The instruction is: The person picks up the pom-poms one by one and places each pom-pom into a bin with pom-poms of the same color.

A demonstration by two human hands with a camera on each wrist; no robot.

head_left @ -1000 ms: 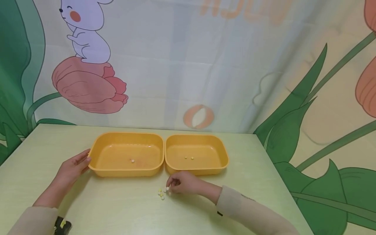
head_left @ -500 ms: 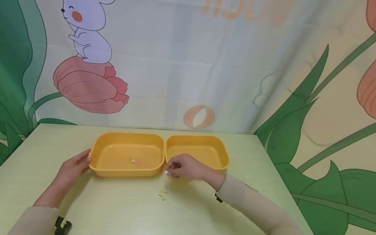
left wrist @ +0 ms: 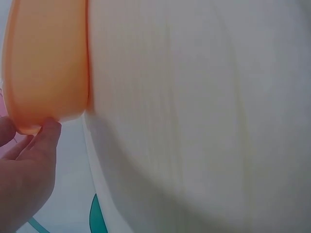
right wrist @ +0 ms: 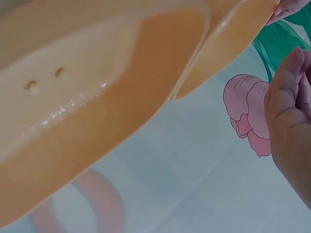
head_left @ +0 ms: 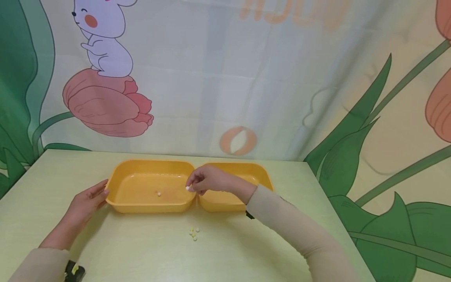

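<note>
My right hand (head_left: 211, 179) pinches a small white bead (head_left: 187, 188) between thumb and fingertips, over the right end of the left yellow tray (head_left: 151, 208). A single pale bead (head_left: 159, 194) lies on that tray's floor. At the tray's left end, my left hand (head_left: 86, 201) holds the rim; the left wrist view shows its fingers (left wrist: 48, 133) at the tray wall (left wrist: 48, 63). On the table in front lies a small group of white and yellow beads (head_left: 193, 235). In the right wrist view my right hand (right wrist: 291, 111) is partly cut off, its bead hidden.
A smaller yellow tray (head_left: 243, 172) stands right beside the left one, partly covered by my right forearm. Two yellow beads (right wrist: 46, 81) lie inside it in the right wrist view. Behind the pale table (head_left: 141, 250) hangs a printed curtain (head_left: 183, 78).
My right hand has lifted a white bead from the group on the table and carried it up and left to the left tray. The left hand has stayed at the rim.
</note>
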